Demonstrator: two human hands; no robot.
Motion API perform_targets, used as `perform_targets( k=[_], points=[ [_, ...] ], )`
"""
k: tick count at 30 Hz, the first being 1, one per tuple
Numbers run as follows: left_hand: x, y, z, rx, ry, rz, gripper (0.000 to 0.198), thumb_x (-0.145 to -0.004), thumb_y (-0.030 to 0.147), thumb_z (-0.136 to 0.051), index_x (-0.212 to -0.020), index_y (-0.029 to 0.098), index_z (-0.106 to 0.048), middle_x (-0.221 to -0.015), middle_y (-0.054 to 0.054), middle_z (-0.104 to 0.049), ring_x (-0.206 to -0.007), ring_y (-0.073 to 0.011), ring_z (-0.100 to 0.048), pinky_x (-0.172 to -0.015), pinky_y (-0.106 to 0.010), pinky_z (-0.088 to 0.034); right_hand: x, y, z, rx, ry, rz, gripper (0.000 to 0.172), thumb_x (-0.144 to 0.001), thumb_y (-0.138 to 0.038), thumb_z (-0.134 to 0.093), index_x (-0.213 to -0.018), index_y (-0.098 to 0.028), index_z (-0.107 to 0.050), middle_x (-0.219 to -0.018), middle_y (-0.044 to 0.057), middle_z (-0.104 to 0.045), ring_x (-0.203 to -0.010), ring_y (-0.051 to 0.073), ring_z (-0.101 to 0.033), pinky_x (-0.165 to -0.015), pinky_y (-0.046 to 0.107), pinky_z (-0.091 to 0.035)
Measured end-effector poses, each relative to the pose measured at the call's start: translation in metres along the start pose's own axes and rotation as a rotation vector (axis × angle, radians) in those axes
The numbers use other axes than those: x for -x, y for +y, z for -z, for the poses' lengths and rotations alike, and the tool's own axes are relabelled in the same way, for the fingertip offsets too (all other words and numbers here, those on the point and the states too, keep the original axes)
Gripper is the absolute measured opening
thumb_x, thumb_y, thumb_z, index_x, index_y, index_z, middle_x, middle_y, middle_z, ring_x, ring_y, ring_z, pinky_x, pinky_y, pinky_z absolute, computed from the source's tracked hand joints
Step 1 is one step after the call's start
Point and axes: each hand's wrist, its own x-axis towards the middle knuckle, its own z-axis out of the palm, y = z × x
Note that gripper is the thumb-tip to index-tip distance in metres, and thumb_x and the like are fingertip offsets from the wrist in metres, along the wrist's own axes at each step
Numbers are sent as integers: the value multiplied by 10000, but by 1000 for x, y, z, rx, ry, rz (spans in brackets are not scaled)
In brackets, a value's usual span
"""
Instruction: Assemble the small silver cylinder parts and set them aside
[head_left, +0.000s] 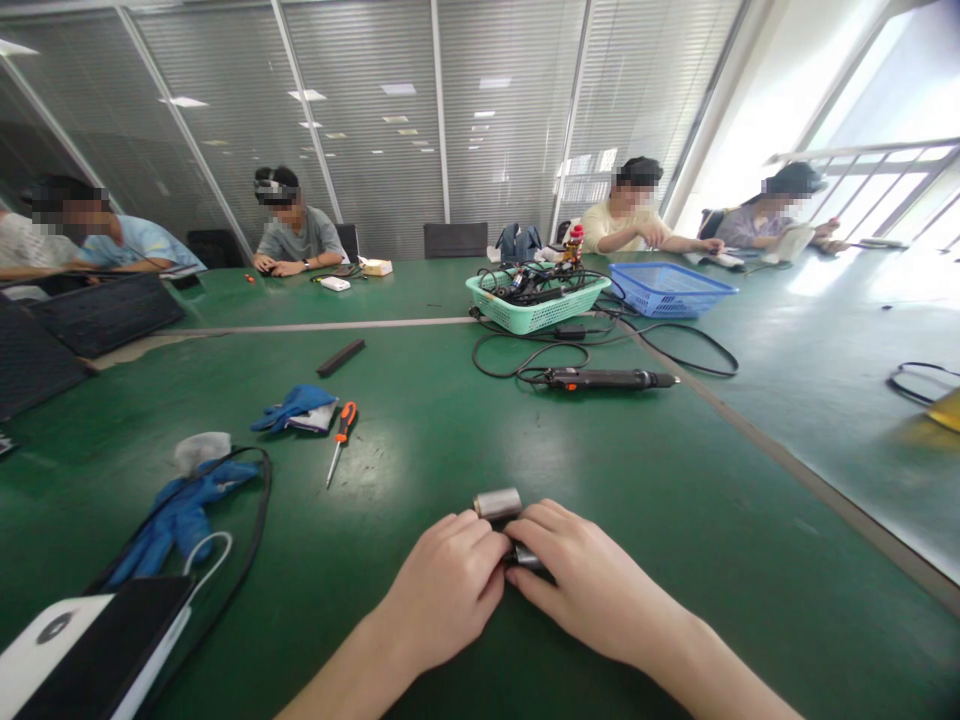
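Note:
Close in front of me, my left hand [454, 570] and my right hand [574, 568] meet over the table. My right hand is closed around a dark, shiny metal cylinder [529, 557], partly covered by its fingers and thumb. At the cylinder's black left end, my left hand's fingers are curled together and pinch it; much of that end is hidden. A second, silver metal cylinder [498, 503] lies just beyond the fingertips of both hands. I cannot tell whether the left fingers touch it.
An orange-handled screwdriver [343, 432], blue gloves [176, 515] and a white device [97, 650] with a cable are on the left. Ahead lie a black electric screwdriver [611, 380], a green basket [525, 318] and a blue basket [671, 292]. Several people sit across the table.

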Motion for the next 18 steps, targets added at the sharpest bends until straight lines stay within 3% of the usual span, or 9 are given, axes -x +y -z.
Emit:
perform_targets(
  k=[18],
  points=[
    [0, 0, -2, -11, 1, 2, 100, -944, 125, -581, -1005, 199, -612, -995, -43, -660, -947, -242, -607, -852, -388, -495, 0, 1, -2, 12, 1, -3, 58, -931, -153, -666, -958, -192, -634, -1035, 38, -649, -986, 242, -587, -860, 390, -478]
  ],
)
